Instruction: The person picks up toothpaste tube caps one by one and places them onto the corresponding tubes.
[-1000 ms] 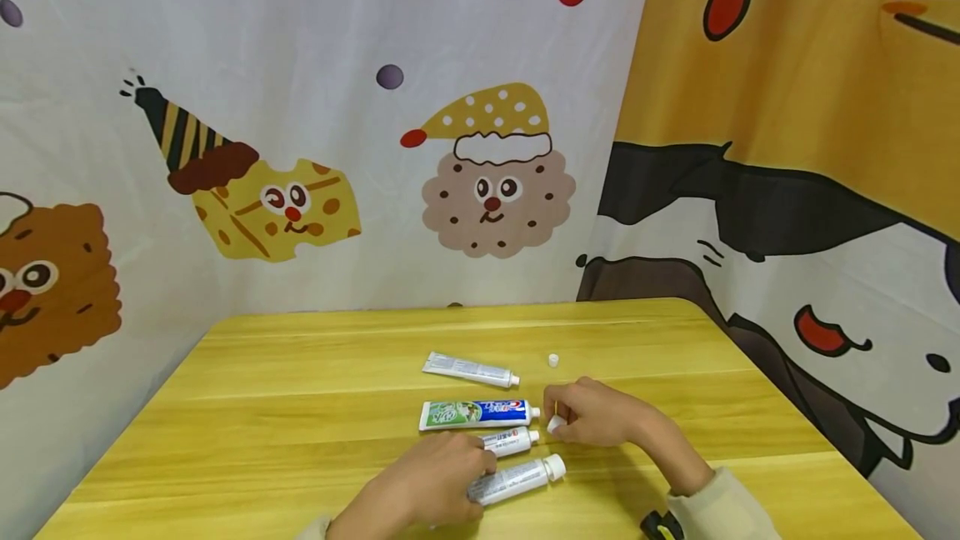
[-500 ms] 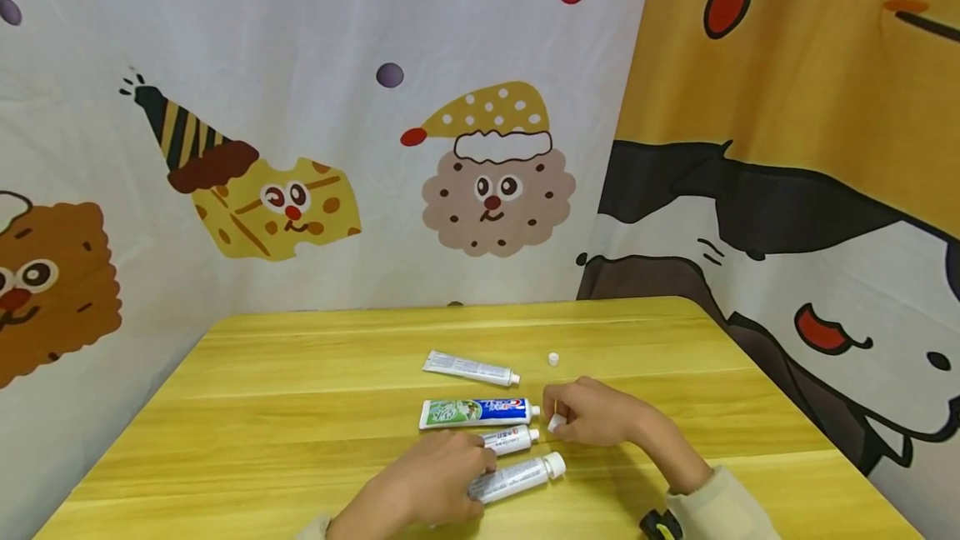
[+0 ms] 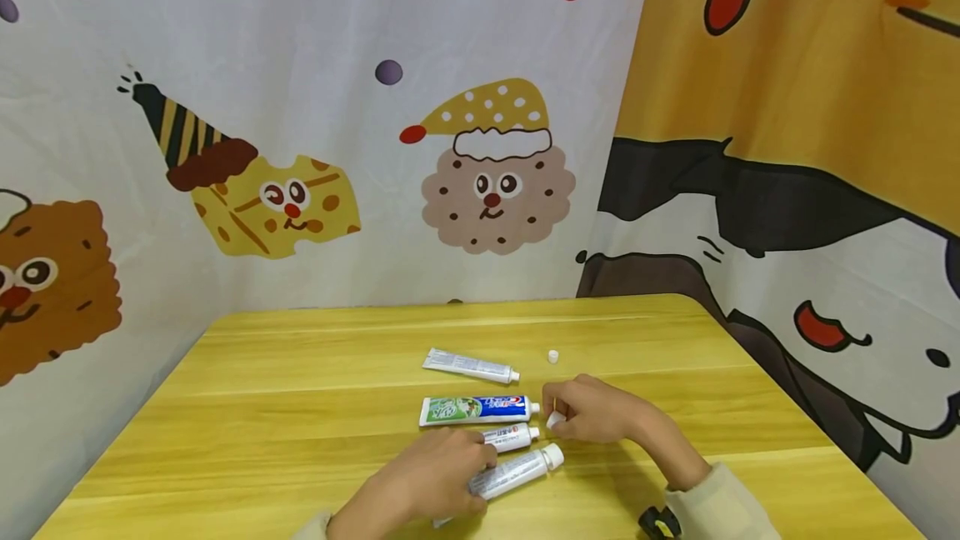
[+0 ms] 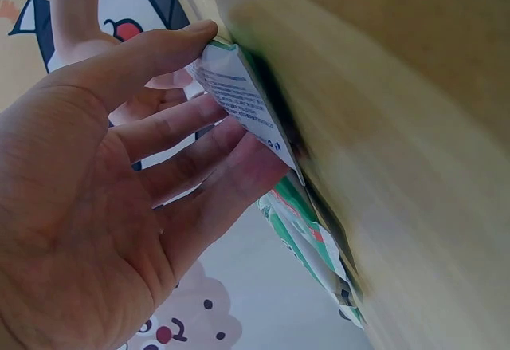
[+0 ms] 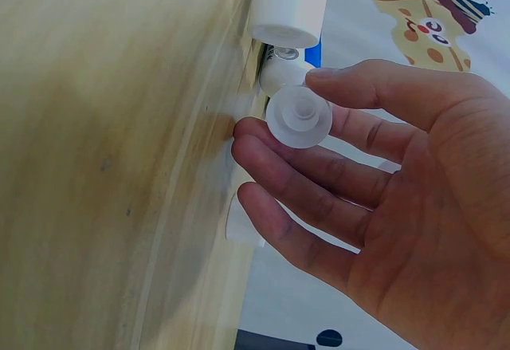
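Observation:
In the head view my left hand (image 3: 442,472) holds the nearest toothpaste tube (image 3: 513,473), white with grey print and a white cap (image 3: 552,457) on its end. The left wrist view shows the thumb and fingertips on either side of the printed tube (image 4: 243,91). My right hand (image 3: 600,411) pinches a loose white cap (image 3: 556,420), its hollow side facing the right wrist camera. Just beyond the held tube lies another white tube (image 3: 512,438) with a bare nozzle, partly hidden by my left hand. Behind it is a green and blue toothpaste tube (image 3: 476,410), also uncapped.
A slim white tube (image 3: 468,365) lies farther back on the wooden table (image 3: 300,407), its nozzle bare. Right of it stands a small white cap (image 3: 552,356). A curtain with cartoon prints (image 3: 390,215) hangs behind the table.
The nearest tube has turned slightly in my left hand, its capped end shifting away from me and its tail now showing below the hand. My right hand stays in place with the cap.

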Action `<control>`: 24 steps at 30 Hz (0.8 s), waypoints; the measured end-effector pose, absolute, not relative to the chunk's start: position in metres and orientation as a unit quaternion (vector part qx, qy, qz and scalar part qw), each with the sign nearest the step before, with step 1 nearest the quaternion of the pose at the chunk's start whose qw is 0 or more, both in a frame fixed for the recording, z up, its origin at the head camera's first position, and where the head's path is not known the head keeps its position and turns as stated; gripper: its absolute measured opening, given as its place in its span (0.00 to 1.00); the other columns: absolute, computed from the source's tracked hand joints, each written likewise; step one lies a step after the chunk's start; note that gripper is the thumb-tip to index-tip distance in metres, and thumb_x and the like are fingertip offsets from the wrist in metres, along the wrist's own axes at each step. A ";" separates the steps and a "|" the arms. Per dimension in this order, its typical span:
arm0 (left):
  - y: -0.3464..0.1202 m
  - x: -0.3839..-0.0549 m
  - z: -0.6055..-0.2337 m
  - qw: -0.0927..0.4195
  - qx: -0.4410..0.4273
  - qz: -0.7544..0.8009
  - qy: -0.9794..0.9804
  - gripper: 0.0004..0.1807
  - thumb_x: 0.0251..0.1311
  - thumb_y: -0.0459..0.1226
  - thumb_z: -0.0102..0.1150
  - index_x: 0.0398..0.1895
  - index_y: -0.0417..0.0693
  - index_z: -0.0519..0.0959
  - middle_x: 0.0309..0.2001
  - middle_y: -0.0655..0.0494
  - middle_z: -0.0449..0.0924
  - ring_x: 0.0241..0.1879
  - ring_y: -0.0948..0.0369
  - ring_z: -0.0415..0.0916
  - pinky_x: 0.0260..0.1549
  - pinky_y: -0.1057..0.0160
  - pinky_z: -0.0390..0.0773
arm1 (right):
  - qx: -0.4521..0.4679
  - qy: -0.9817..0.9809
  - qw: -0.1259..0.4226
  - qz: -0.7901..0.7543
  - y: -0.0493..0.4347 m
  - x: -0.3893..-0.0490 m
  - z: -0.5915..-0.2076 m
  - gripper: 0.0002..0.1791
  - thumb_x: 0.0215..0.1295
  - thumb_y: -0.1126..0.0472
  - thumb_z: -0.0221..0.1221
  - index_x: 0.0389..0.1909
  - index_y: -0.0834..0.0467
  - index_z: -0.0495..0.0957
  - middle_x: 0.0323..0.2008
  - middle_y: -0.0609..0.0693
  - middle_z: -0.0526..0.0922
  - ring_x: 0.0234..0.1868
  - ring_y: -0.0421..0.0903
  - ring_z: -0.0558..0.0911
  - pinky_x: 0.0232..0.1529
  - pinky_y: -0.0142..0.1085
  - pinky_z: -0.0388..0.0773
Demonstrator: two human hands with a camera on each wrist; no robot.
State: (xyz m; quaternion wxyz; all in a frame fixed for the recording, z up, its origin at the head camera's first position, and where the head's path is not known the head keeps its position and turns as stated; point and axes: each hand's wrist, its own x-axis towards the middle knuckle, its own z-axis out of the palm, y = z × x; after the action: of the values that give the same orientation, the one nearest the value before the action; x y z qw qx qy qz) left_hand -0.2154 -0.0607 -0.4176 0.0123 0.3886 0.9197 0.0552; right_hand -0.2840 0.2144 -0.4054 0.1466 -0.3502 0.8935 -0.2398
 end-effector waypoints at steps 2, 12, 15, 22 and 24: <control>-0.061 -0.215 -0.417 0.014 0.389 0.055 0.920 0.14 0.49 0.48 0.77 0.37 0.61 0.84 0.33 0.69 0.76 0.29 0.70 0.66 0.30 0.69 0.70 | -0.351 0.894 0.146 -0.239 0.214 -0.284 -0.405 0.04 0.69 0.64 0.61 0.40 0.52 0.80 0.29 0.38 0.80 0.27 0.32 0.74 0.33 0.30 0.75; -0.061 -0.215 -0.417 0.018 0.387 0.058 0.920 0.14 0.49 0.48 0.77 0.36 0.60 0.84 0.31 0.70 0.75 0.28 0.71 0.65 0.29 0.69 0.70 | -0.349 0.895 0.144 -0.237 0.213 -0.283 -0.404 0.03 0.69 0.64 0.61 0.39 0.52 0.80 0.29 0.38 0.80 0.27 0.32 0.74 0.34 0.30 0.75; -0.061 -0.215 -0.417 0.016 0.388 0.058 0.920 0.14 0.49 0.49 0.78 0.36 0.60 0.83 0.31 0.70 0.74 0.28 0.71 0.65 0.29 0.69 0.69 | -0.348 0.896 0.145 -0.236 0.213 -0.283 -0.404 0.03 0.69 0.64 0.61 0.40 0.52 0.80 0.29 0.38 0.80 0.28 0.32 0.75 0.34 0.30 0.75; -0.061 -0.216 -0.418 0.007 0.394 0.052 0.918 0.14 0.48 0.50 0.78 0.35 0.61 0.83 0.30 0.70 0.73 0.27 0.70 0.64 0.28 0.69 0.67 | -0.350 0.898 0.135 -0.229 0.213 -0.284 -0.405 0.03 0.68 0.64 0.62 0.40 0.52 0.80 0.29 0.38 0.81 0.29 0.32 0.75 0.34 0.30 0.75; -0.061 -0.216 -0.417 0.007 0.396 0.050 0.917 0.14 0.48 0.50 0.78 0.35 0.61 0.83 0.30 0.70 0.73 0.27 0.70 0.64 0.27 0.69 0.67 | -0.350 0.898 0.136 -0.228 0.213 -0.284 -0.405 0.03 0.69 0.64 0.62 0.40 0.52 0.80 0.29 0.37 0.80 0.28 0.32 0.75 0.34 0.30 0.75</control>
State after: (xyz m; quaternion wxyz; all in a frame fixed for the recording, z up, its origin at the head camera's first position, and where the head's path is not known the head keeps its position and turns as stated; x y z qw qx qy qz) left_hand -0.2158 -0.0615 -0.4174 0.0074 0.3962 0.9168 0.0500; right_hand -0.2839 0.2131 -0.4054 0.1361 -0.3498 0.8984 -0.2281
